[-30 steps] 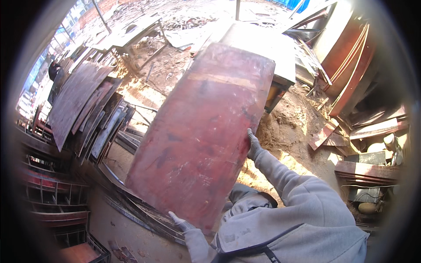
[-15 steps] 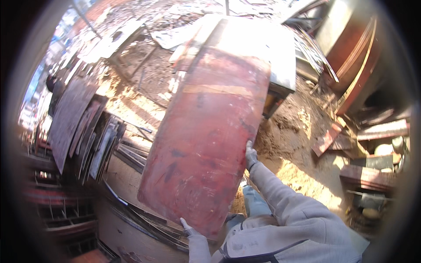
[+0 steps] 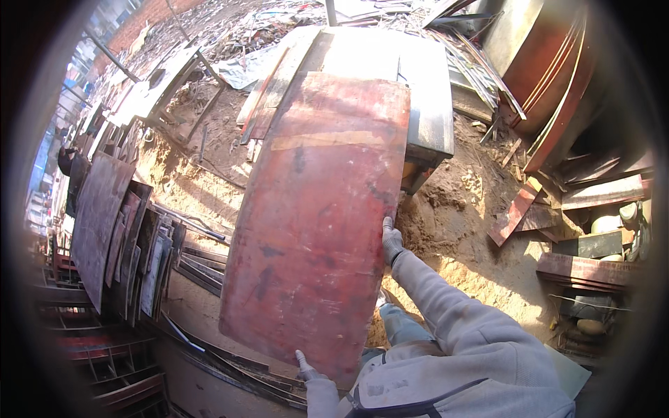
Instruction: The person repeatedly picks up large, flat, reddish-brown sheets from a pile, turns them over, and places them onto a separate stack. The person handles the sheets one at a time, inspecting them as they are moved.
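Red plywood panel (image 3: pixel 317 230) held tilted, frame centre, far end over the saw counter (image 3: pixel 425 104) at 12 o'clock. Left hand (image 3: pixel 306 368) fingers clamped on its near edge, right hand (image 3: pixel 391 240) on its right edge. Mid-carry; next needs level lowering onto counter.

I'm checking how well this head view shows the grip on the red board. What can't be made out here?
- Left hand: only gloved fingers show at the red board's near edge; the board hides any part under it.
- Right hand: fingers curl behind the board's right edge, hidden.
- Table: the board covers much of it, so contact there is unclear.
- Stacked panels: bent and dim near the left rim.
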A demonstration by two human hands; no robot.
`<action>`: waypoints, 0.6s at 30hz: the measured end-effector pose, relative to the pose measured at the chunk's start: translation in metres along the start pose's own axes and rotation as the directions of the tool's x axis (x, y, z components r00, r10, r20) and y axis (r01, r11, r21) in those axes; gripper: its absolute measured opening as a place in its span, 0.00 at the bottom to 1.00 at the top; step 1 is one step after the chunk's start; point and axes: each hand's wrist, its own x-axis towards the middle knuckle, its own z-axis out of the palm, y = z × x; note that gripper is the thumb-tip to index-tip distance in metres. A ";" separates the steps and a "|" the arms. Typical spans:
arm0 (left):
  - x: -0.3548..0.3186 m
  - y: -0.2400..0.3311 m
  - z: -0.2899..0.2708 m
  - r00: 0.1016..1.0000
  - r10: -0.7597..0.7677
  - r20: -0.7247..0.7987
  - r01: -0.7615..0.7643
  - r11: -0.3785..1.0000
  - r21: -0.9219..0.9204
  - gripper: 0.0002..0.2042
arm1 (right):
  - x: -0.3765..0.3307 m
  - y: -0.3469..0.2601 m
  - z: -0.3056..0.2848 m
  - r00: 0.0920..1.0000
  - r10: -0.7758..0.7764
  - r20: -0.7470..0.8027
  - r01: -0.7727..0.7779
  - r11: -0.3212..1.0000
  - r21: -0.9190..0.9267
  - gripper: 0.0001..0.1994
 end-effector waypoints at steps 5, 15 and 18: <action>-0.013 0.000 0.018 0.989 0.040 0.141 -0.041 0.999 0.007 0.52 | 0.015 -0.016 -0.002 1.000 0.009 -0.015 -0.010 1.000 -0.007 0.44; -0.056 0.015 0.098 0.997 0.045 -0.062 -0.039 0.996 0.086 0.48 | 0.075 -0.071 -0.003 0.998 -0.042 -0.048 0.041 0.999 -0.030 0.44; -0.059 0.020 0.134 0.992 0.035 0.118 -0.036 0.999 0.007 0.46 | 0.101 -0.103 -0.001 0.995 -0.079 -0.055 0.076 0.996 -0.048 0.44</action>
